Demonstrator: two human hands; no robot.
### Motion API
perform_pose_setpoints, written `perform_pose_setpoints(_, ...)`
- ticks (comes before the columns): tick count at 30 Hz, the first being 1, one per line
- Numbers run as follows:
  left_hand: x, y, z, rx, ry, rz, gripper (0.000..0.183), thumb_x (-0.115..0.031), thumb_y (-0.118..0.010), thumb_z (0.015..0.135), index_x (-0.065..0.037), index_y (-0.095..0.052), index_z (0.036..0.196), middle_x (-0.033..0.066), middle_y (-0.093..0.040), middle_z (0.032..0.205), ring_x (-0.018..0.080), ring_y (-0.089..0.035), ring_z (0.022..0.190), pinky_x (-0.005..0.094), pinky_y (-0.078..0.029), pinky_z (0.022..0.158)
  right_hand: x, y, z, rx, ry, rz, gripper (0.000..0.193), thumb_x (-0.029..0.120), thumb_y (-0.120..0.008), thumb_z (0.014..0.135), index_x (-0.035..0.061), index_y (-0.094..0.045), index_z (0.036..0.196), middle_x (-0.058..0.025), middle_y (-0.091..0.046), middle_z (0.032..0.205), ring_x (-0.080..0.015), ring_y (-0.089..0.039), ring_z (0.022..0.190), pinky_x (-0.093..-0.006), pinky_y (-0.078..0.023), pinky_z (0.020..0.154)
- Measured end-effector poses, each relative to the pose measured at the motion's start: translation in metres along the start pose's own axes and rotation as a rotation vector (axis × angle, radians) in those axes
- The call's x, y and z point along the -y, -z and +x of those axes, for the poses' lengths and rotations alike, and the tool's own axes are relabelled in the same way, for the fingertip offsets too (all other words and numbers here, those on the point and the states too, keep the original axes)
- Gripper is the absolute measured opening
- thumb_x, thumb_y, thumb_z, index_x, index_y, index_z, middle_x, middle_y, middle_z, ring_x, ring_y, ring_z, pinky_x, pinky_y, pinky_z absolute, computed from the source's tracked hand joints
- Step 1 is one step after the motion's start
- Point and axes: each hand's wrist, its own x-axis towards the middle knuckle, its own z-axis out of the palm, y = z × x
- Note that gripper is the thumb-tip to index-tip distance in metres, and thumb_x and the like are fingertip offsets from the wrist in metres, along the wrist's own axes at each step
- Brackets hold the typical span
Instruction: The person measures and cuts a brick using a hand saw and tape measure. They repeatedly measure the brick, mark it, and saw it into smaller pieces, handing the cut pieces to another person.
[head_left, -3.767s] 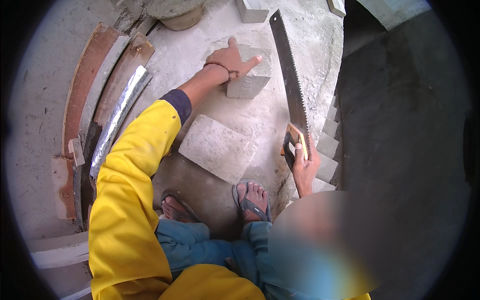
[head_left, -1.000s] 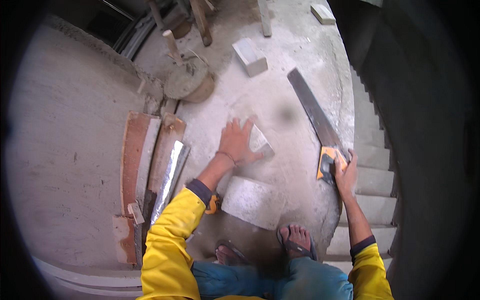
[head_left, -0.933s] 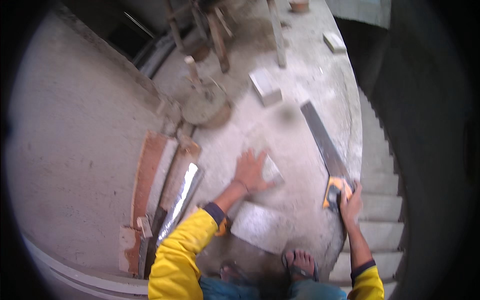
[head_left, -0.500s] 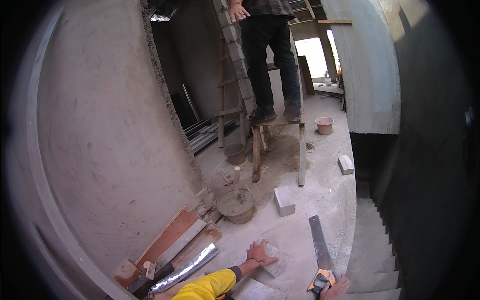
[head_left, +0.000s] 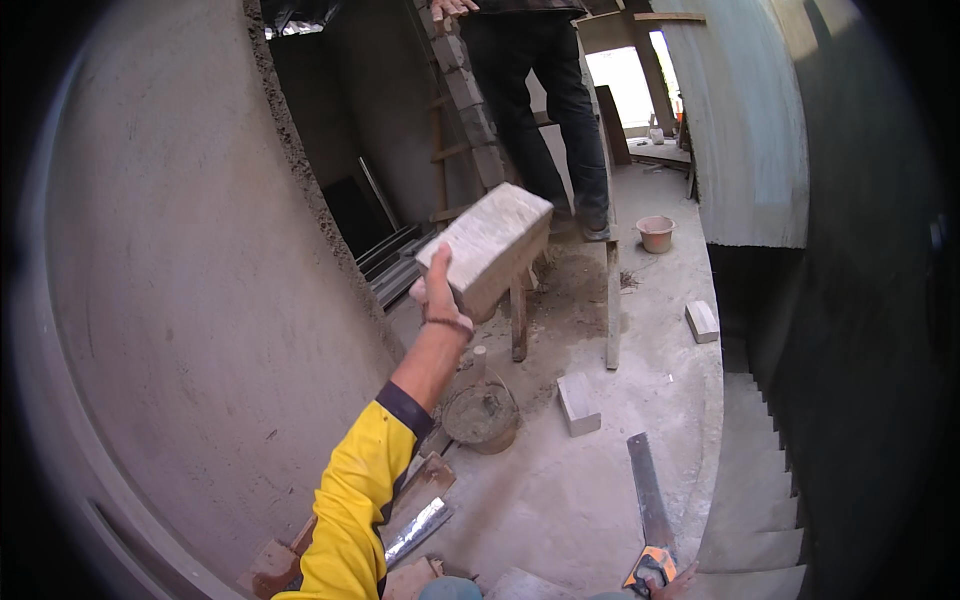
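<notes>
My left hand (head_left: 437, 297) holds a pale grey lightweight block (head_left: 490, 235) up in front of me, gripping its near end with the thumb on top. The yellow sleeve of that arm reaches up from the lower edge. At the bottom right, my right hand (head_left: 676, 583) is closed at the orange and black handle of a handsaw (head_left: 650, 500), whose blade points away along the floor. Only part of this hand shows. Beyond the raised block, a person in dark trousers (head_left: 583, 140) stands on a wooden trestle (head_left: 613, 300), partly hidden by the block.
A mortar bucket (head_left: 480, 418) stands left of a cut block (head_left: 578, 403). Farther off are another block (head_left: 702, 322) and a reddish bucket (head_left: 656, 233). Stairs (head_left: 745, 480) drop away along the right floor edge. Boards (head_left: 425, 482) and a foil-covered strip (head_left: 418, 530) lie by the left wall.
My left hand has lifted the block off the floor and carried it up and forward toward the person on the trestle. My right hand stays at the saw handle. The view has shifted slightly.
</notes>
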Motion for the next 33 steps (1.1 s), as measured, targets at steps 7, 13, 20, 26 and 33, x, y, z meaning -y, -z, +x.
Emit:
perform_pose_setpoints(7,-0.124,-0.188,0.096,-0.451,-0.143,-0.164,0.088,-0.053,-0.07,0.082,-0.012,-0.03,0.149,0.0141,-0.05,0.144,0.0331,-0.064,0.117,0.058,-0.055,0.088,0.003,0.024,0.008,0.171,-0.124,0.135,0.118,0.057,-0.076,0.081,0.0025,-0.01,0.163,-0.0267,-0.039,0.154,-0.0477,-0.038,0.142,-0.0562,-0.031,0.119)
perform_pose_setpoints(13,-0.171,-0.246,0.174,-0.33,-0.291,-0.206,0.078,-0.06,-0.046,0.087,-0.019,-0.036,0.152,0.006,-0.053,0.148,0.0263,-0.059,0.127,0.0553,-0.045,0.092,0.015,0.048,0.013,0.368,-0.395,0.175,0.131,0.062,-0.081,0.077,0.0186,0.006,0.165,-0.0267,-0.029,0.16,-0.0497,-0.034,0.144,-0.0627,-0.038,0.112)
perform_pose_setpoints(20,-0.17,-0.269,0.188,0.085,-0.241,-0.038,0.081,-0.063,-0.016,0.091,-0.025,-0.047,0.156,-0.0058,-0.06,0.147,0.018,-0.054,0.137,0.0552,-0.033,0.097,0.014,0.062,0.007,0.321,-0.386,0.212,0.13,0.054,-0.085,0.076,0.0206,0.003,0.166,-0.0217,-0.035,0.153,-0.0481,-0.039,0.14,-0.0603,-0.044,0.108)
perform_pose_setpoints(26,-0.193,-0.255,0.224,0.026,-0.327,-0.006,0.08,-0.064,-0.016,0.093,-0.023,-0.052,0.152,0.0036,-0.063,0.143,0.0271,-0.058,0.133,0.0519,-0.044,0.104,0.035,0.068,0.017,0.355,-0.432,0.273,0.14,0.059,-0.089,0.067,0.0196,0.003,0.166,-0.0201,-0.036,0.155,-0.0474,-0.041,0.139,-0.0588,-0.045,0.108)
perform_pose_setpoints(33,-0.151,-0.252,0.195,-0.156,-0.415,0.167,0.075,-0.058,-0.021,0.093,-0.018,-0.056,0.147,0.0085,-0.066,0.137,0.0327,-0.062,0.127,0.0523,-0.051,0.103,0.018,0.057,0.022,0.308,-0.413,0.156,0.136,0.084,-0.071,0.066,0.022,-0.004,0.167,-0.0167,-0.044,0.152,-0.0396,-0.051,0.129,-0.0526,-0.048,0.101)
